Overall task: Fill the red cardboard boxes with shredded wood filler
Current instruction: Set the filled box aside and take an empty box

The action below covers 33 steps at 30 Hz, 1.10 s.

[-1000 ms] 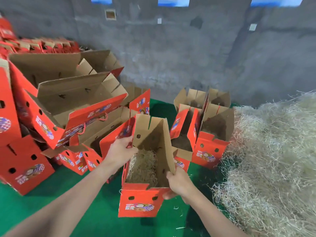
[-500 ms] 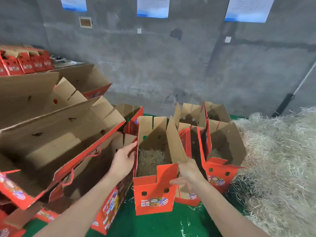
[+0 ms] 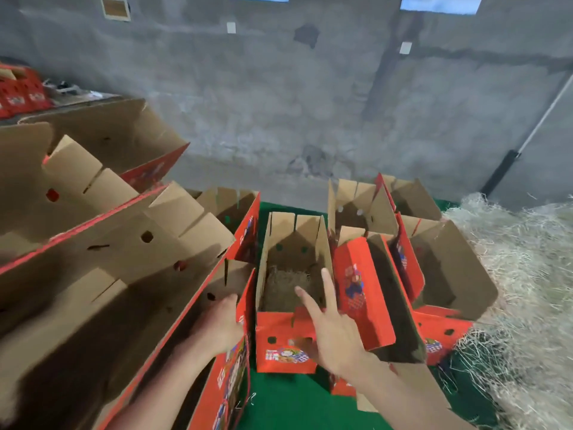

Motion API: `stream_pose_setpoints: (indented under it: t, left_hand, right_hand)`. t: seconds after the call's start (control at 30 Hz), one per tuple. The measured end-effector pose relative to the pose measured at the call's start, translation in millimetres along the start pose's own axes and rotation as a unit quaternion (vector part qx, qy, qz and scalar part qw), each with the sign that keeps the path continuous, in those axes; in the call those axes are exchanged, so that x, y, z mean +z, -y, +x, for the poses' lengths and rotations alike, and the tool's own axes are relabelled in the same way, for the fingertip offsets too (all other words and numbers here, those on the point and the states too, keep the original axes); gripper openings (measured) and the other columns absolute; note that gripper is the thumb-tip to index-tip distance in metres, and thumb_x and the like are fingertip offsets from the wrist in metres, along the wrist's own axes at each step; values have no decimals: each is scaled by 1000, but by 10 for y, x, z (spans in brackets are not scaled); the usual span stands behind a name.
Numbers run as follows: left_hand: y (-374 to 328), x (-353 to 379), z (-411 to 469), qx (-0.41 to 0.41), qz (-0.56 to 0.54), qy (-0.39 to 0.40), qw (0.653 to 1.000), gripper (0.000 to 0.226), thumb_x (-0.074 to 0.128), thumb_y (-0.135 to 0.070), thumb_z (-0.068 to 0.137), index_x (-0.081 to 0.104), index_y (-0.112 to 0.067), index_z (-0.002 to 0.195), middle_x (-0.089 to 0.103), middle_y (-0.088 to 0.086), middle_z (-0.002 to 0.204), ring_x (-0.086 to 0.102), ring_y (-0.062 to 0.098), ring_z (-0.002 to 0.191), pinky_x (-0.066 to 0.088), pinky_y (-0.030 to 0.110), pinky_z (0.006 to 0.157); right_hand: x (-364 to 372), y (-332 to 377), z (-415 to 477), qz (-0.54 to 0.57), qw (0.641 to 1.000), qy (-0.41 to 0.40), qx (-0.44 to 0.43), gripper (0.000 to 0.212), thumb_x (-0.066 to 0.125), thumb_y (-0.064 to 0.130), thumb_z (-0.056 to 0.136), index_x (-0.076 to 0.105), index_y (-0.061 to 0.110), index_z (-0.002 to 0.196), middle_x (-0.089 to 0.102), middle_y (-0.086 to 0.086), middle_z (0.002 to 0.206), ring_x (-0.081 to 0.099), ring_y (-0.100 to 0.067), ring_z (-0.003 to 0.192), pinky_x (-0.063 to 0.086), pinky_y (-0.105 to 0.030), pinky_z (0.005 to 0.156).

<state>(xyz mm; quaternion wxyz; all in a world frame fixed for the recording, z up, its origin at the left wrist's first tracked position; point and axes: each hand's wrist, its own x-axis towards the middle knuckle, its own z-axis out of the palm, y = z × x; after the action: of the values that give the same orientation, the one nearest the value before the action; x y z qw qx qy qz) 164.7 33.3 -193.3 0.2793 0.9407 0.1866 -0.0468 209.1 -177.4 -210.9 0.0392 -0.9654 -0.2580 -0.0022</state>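
Your right hand (image 3: pixel 334 335) is empty, fingers straight and spread, hovering over the near rim of the open red cardboard box (image 3: pixel 285 346) with the plain brown inside. Your left hand (image 3: pixel 221 324) lies against that box's outer left wall, wedged between it and the large red-and-brown carton (image 3: pixel 124 274) on the hand's other side. Blur and a red edge hide the fingertips, so I cannot tell whether they hook the wall or only press flat.

The box holds just a shallow bed of pale shredded wood filler (image 3: pixel 288 283) at its bottom, beyond and below your right fingertips, so I judge it needs more. Steady the box with the left hand so it does not tip or slide on the green floor mat (image 3: pixel 288 405). Take a loose, generous handful, bring it in from above between the upright brown flaps, and let it fall rather than cramming it. Then pat it level into the corners. Mind the red flap of the neighbouring box (image 3: pixel 366 293), just right of your right hand. It leans toward the opening and could snag strands.

The big heap of loose shredded wood filler (image 3: pixel 521 290) lies well off to the right of your right hand, past the other open red boxes (image 3: pixel 440 336), so reach across them.
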Motion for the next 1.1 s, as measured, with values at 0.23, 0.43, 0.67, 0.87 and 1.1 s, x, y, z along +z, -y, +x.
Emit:
stream_pose_setpoints:
  t: [0.23,0.43,0.67,0.87,1.1]
  left_hand:
    - [-44,66,171,-17,-34,-11,999,48,50,-26,92,40,-17,138,58,2,128,59,19,110,49,32,93]
    - [-92,76,234,38,-65,-112,991,23,55,-36,90,69,-19,96,70,-8,89,65,12,87,43,14,69]
    - [-39,5,358,63,-21,-144,987,53,49,-38,92,31,-12,50,31,2,41,30,13,41,19,26,44]
    - [-35,-10,469,81,-29,-126,988,46,49,-35,92,41,-11,54,38,-1,47,35,7,44,20,24,48]
    - [-7,-23,464,67,-71,-107,989,36,51,-31,92,52,-16,58,51,0,51,44,10,47,32,26,49]
  right_hand:
    - [66,67,626,0,1000,24,18,39,48,43,91,38,20,121,47,-14,121,60,-37,93,46,-40,73]
    - [0,-80,1446,-24,1000,-16,-5,38,44,34,95,39,15,128,56,-16,111,59,-38,99,47,-38,76]
    - [-55,-318,2383,-11,996,-61,57,25,45,14,92,48,11,117,60,-15,110,56,-31,105,46,-36,77]
    - [-91,-875,2718,-15,984,-76,162,24,43,16,93,50,11,115,60,-13,111,54,-30,109,47,-36,77]
    - [-120,-514,2642,19,988,-106,110,45,51,17,88,33,12,129,42,-18,124,59,-35,96,46,-38,70]
